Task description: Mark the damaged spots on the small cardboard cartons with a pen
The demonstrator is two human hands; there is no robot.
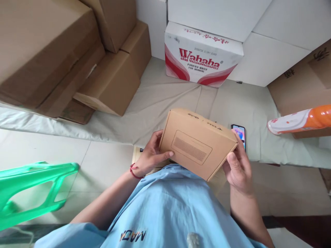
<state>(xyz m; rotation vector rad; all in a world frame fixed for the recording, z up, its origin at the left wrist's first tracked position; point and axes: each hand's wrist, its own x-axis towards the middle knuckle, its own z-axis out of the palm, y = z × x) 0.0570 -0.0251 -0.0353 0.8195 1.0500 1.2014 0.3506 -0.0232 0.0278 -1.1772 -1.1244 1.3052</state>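
A flat brown cardboard box [168,137] is held tilted in front of my body, with a line drawing of a device with a dotted panel on its face and small dark print along its far edge. My left hand [154,150] grips its left side, thumb across the front and fingers behind. At the right end, my right hand [239,163] is closed around the corner, the thumb near the edge. The fingers behind the box are partly hidden. Just beyond my right hand lies a phone [241,130] with its screen lit, on the pale cloth.
Brown cartons [108,81] are stacked at the left on a cloth-covered surface [155,93]. A white and red water carton [199,58] stands at the back among white boxes [214,15]. An orange and white cylinder [302,119] lies right; a green plastic stool [55,189] stands left.
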